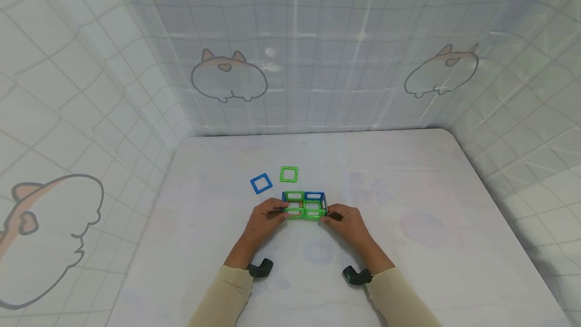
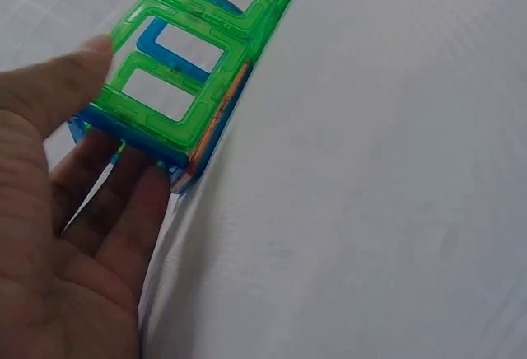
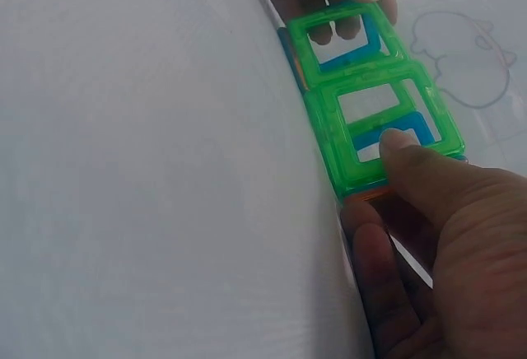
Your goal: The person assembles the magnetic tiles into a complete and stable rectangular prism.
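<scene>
On the table stands a low open-topped box of square magnetic tiles [image 1: 303, 211], two tiles long. Its front panels are green, with blue ones at the back right and the ends. A sliver of orange [image 2: 221, 116] shows along the base in the left wrist view. My left hand [image 1: 265, 219] grips the left end, its thumb at the front panel and its fingers behind the blue end tile. At the opposite end my right hand [image 1: 348, 222] pinches the corner, thumb [image 3: 403, 146] over the green front tile and fingers [image 3: 375, 252] low beside the end.
Behind the box to the left, a loose blue square tile [image 1: 265, 190] and a loose green square tile [image 1: 289, 181] lie flat on the white table [image 1: 386, 175]. Grid-patterned curtains [image 1: 336, 64] hang around the back and sides. Each wrist wears a black device [image 1: 260, 269].
</scene>
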`<state>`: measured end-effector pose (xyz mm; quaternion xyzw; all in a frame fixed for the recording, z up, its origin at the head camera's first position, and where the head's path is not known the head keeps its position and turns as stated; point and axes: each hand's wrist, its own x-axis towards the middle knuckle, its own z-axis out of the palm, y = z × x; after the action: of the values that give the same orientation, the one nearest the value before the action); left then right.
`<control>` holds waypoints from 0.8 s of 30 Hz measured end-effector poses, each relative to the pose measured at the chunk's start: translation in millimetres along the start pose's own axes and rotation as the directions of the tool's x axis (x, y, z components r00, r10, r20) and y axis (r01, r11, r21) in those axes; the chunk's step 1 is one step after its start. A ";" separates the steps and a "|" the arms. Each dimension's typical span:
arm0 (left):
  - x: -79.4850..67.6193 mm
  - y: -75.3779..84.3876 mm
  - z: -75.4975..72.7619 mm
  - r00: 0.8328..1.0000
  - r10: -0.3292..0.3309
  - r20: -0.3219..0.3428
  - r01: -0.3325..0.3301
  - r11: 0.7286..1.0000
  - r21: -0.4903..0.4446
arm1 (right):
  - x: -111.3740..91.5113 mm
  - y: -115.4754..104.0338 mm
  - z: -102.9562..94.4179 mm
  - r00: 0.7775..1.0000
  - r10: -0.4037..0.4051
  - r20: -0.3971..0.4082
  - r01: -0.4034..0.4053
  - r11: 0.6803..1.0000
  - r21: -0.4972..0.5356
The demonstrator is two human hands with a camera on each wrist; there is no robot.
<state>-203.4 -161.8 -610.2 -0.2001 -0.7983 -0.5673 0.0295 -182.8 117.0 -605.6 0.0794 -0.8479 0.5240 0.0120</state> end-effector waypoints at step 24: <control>32.8 74.0 26.3 0.910 0.257 0.326 -0.414 0.634 0.653 | -1.7 0.4 -1.5 0.996 -0.091 0.002 0.091 0.996 -0.001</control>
<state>-202.6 -107.8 -544.4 -0.3751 -0.9010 -0.1766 0.1281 -181.3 118.7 -605.4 0.1185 -0.8438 0.5223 0.0350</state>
